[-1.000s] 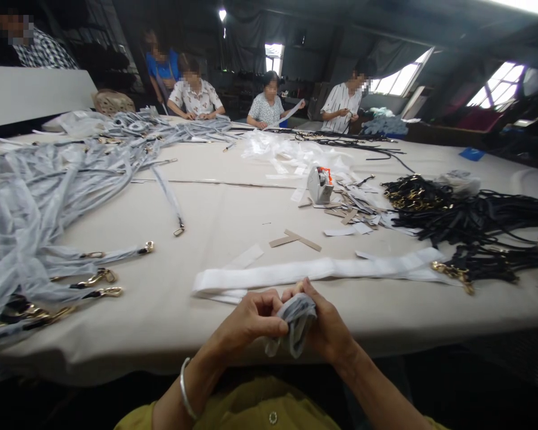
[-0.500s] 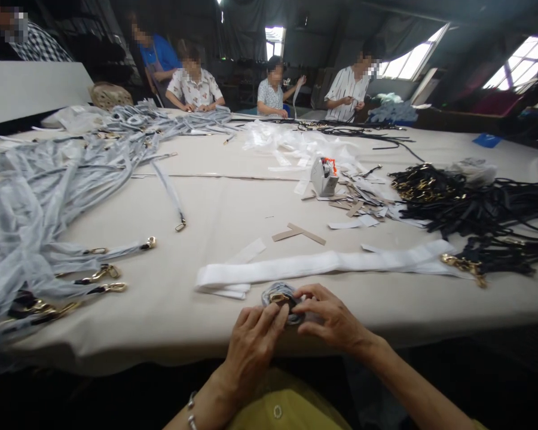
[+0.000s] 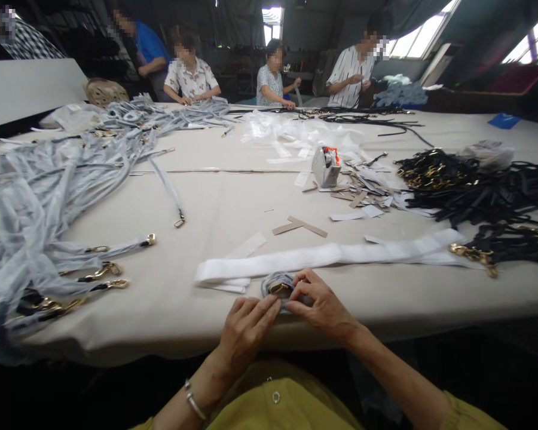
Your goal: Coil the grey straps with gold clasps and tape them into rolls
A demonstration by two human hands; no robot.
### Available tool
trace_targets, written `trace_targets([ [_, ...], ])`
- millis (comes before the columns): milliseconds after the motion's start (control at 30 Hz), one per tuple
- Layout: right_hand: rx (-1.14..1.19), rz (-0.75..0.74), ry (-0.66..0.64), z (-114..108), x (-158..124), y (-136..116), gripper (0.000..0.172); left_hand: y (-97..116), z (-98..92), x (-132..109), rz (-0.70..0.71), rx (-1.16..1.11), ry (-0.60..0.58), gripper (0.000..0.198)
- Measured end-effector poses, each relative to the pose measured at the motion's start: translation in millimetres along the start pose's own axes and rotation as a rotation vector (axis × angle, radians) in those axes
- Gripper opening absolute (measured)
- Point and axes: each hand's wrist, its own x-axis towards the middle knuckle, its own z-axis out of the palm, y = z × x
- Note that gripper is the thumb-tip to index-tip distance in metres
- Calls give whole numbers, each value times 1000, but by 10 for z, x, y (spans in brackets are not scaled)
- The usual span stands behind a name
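One coiled strap (image 3: 266, 288) lies on the desk (image 3: 224, 209) against the outstretched fingers (image 3: 260, 312) of the left hand (image 3: 244, 334); the right hand (image 3: 325, 307) has thumb and forefinger nearly meeting at its edge, both grips unclear. Beyond the fingers are two brown strips (image 3: 312, 228) and one tape dispenser (image 3: 325, 170).

A small window (image 3: 272, 22) at top center and slanted windows (image 3: 419, 37) at upper right brighten a dark workroom (image 3: 237, 65) behind a broad beige surface (image 3: 215, 206).
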Motion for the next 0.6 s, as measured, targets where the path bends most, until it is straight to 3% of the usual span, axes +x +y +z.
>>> trace_targets([
  [167, 41, 2, -12, -29, 54, 61, 8, -76, 20, 217, 13, 178, -155, 38],
  [267, 53, -16, -3, -180, 106, -73, 15, -102, 22, 294, 24, 175, -210, 36],
  [400, -89, -181, 343, -353, 287, -482, 28, -158, 27, 345, 14, 77, -224, 29],
  [500, -346, -284, 489, -177, 493, -571, 38, -164, 66, 318, 14, 36, -210, 27],
  [600, -555, -258, 369, 211, 693, -313, 40, -116, 145, 257, -1, 146, -165, 29],
])
